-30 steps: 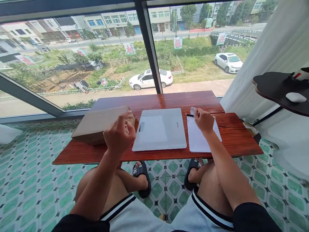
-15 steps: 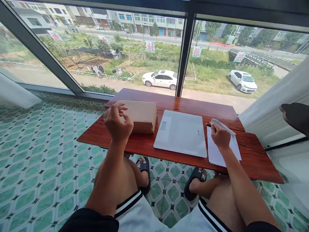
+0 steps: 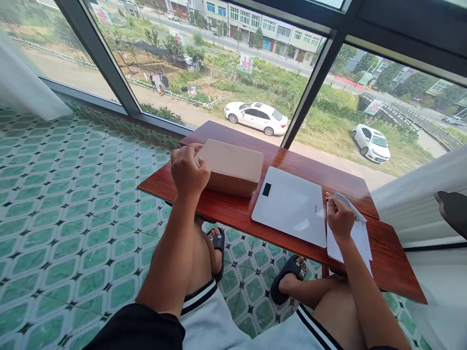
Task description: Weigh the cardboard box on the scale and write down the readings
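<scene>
A brown cardboard box (image 3: 233, 163) lies on the left half of a reddish-brown wooden table (image 3: 226, 206). My left hand (image 3: 189, 170) is at its left end, with fingers curled over the end and thumb by the near top edge; the fingertips are partly hidden. Right of the box lies a flat white glass scale (image 3: 292, 206) with a small dark display. My right hand (image 3: 341, 216) is closed above white sheets of paper (image 3: 350, 245). From its fingers pokes a thin dark tip, seemingly a pen (image 3: 327, 198). One sheet's upper corner curls up behind this hand.
Large framed windows (image 3: 312, 92) stand behind the table, with white cars outside. A white curtain (image 3: 430, 170) hangs at the right, near a dark curved object (image 3: 452, 211). My knees and slippered feet are beneath the table's near edge, on green patterned tiles (image 3: 87, 218).
My left hand has come down from above the box to its left end, and its fingers have curled. The scale's display now looks dark. The view has tilted; the right hand stays over the papers.
</scene>
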Tool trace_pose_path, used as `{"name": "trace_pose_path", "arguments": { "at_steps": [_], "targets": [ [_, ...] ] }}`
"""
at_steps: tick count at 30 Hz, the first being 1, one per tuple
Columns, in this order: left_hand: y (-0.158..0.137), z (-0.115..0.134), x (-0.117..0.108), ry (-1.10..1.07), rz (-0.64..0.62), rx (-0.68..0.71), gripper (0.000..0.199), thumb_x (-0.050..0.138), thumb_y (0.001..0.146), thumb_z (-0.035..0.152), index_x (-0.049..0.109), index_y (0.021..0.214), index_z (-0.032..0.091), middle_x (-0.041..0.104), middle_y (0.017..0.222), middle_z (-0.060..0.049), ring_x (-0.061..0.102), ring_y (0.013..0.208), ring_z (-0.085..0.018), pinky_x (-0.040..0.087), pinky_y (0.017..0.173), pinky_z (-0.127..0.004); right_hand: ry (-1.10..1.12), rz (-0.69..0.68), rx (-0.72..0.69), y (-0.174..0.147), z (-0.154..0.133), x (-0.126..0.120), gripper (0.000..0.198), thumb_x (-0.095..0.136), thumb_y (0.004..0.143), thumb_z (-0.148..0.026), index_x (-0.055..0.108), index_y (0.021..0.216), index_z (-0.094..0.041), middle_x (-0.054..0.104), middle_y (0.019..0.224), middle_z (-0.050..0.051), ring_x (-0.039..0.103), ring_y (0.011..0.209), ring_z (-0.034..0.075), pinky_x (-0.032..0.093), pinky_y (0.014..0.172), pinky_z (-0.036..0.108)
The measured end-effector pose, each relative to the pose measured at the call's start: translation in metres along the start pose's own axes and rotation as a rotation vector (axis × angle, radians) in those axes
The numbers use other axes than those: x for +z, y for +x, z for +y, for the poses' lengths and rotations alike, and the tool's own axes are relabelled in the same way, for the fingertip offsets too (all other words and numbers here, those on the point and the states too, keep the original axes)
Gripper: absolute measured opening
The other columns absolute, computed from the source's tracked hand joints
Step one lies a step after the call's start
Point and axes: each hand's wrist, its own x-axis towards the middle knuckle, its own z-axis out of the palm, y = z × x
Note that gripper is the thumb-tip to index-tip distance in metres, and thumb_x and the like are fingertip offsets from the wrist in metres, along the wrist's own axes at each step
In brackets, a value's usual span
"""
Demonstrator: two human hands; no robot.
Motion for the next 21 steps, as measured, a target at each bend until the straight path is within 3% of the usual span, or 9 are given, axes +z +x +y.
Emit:
{"name": "trace_pose_path", "arguments": {
  "at_steps": [4, 7, 10, 15, 18, 21],
  "targets": [
    [0.002, -0.007, 0.0, 0.018, -0.055, -0.051, 0.042, 0.044, 0.082, 0.02, 0.064, 0.118, 0.018, 0.067, 0.119, -0.011, 0.055, 0.117, -0.03, 0.039, 0.11, -0.046, 0.247, -0.122, 0.018, 0.009, -0.06, 0.002, 0.05, 0.034, 0.102, -0.042, 0.071, 0.121, -0.013, 0.068, 0.084, 0.011, 0.06, 0.073, 0.021, 0.045, 0.068, 0.035],
    [0.002, -0.008, 0.001, 0.024, -0.107, -0.104, 0.047, 0.043, 0.084, 0.025, 0.061, 0.127, 0.018, 0.063, 0.129, -0.013, 0.052, 0.125, -0.031, 0.036, 0.114, -0.046, 0.476, -0.237, 0.07, 0.014, -0.11, 0.01, 0.053, 0.035, 0.101, -0.047, 0.064, 0.13, -0.014, 0.068, 0.112, 0.014, 0.064, 0.096, 0.023, 0.053, 0.075, 0.035],
    [0.001, -0.008, 0.002, 0.028, -0.18, -0.168, 0.052, 0.042, 0.086, 0.032, 0.055, 0.135, 0.017, 0.059, 0.137, -0.014, 0.049, 0.131, -0.033, 0.035, 0.115, -0.048, 0.624, -0.323, 0.072, 0.014, -0.156, 0.02, 0.062, 0.037, 0.099, -0.053, 0.05, 0.144, -0.013, 0.058, 0.134, 0.016, 0.059, 0.116, 0.025, 0.055, 0.088, 0.038],
    [0.001, -0.007, 0.002, 0.036, -0.269, -0.282, 0.059, 0.042, 0.088, 0.044, 0.048, 0.142, 0.021, 0.057, 0.142, -0.013, 0.051, 0.131, -0.036, 0.04, 0.111, -0.051, 0.786, -0.449, 0.165, 0.007, -0.21, 0.042, 0.085, 0.038, 0.094, -0.068, 0.028, 0.157, -0.011, 0.032, 0.158, 0.015, 0.038, 0.144, 0.027, 0.032, 0.119, 0.046],
    [0.002, -0.005, 0.001, 0.061, -0.299, -0.301, 0.061, 0.043, 0.087, 0.048, 0.047, 0.142, 0.023, 0.058, 0.141, -0.013, 0.054, 0.128, -0.037, 0.042, 0.108, -0.052, 0.784, -0.548, 0.224, 0.005, -0.226, 0.057, 0.1, 0.037, 0.09, -0.076, 0.017, 0.16, -0.006, 0.021, 0.162, 0.014, 0.025, 0.15, 0.028, 0.022, 0.124, 0.046],
    [0.002, -0.003, 0.0, 0.125, -0.335, -0.318, 0.061, 0.044, 0.087, 0.051, 0.049, 0.141, 0.022, 0.063, 0.134, -0.015, 0.059, 0.121, -0.039, 0.045, 0.103, -0.053, 0.774, -0.58, 0.212, 0.005, -0.233, 0.066, 0.099, 0.036, 0.09, -0.077, 0.022, 0.159, -0.007, 0.022, 0.162, 0.014, 0.023, 0.151, 0.028, 0.021, 0.124, 0.046]
  ]
}}
